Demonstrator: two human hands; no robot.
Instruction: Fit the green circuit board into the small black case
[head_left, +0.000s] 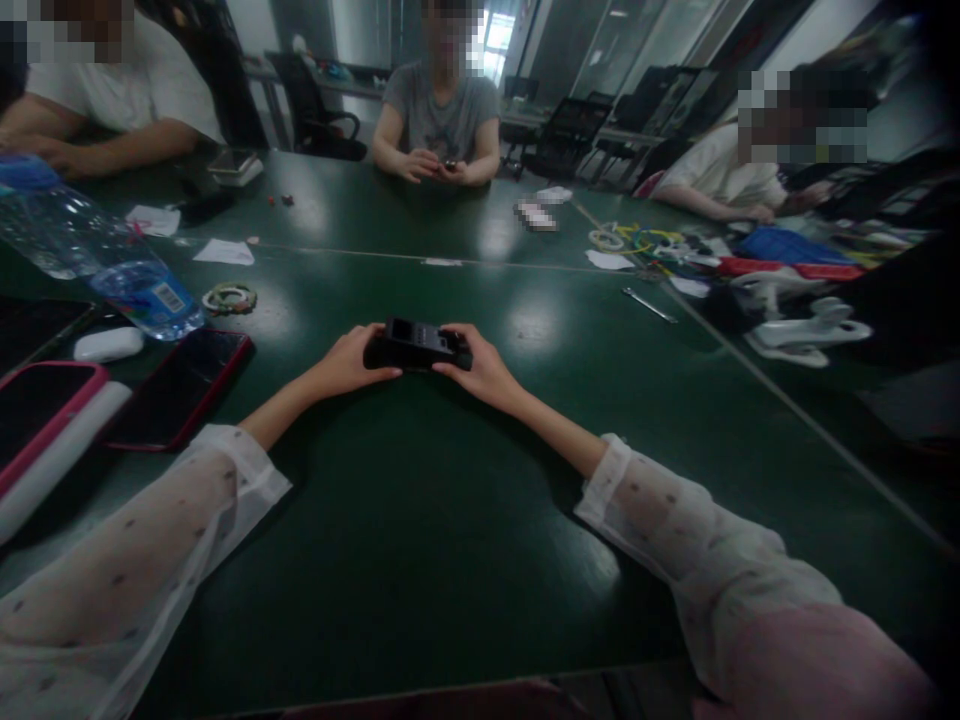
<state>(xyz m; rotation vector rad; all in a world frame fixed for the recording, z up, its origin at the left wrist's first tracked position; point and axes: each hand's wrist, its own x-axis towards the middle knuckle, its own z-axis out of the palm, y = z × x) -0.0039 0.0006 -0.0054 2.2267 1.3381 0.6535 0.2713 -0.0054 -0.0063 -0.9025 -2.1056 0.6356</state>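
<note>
A small black device point(421, 345) with a dark square window and small buttons on its top rests on or just above the green table point(420, 520). My left hand point(356, 362) grips its left end, thumb along the near side. Its right end is held by my right hand point(480, 368), with the thumb in front and the fingers behind. The fingertips of both hands are partly hidden by the device.
At the left lie a water bottle point(146, 290), a red-edged phone point(184, 390), a white case point(109, 345) and a bracelet point(229, 298). A wrench point(649, 305), coiled cables point(637, 240) and a white object point(810, 330) lie to the right. Three people sit around the table.
</note>
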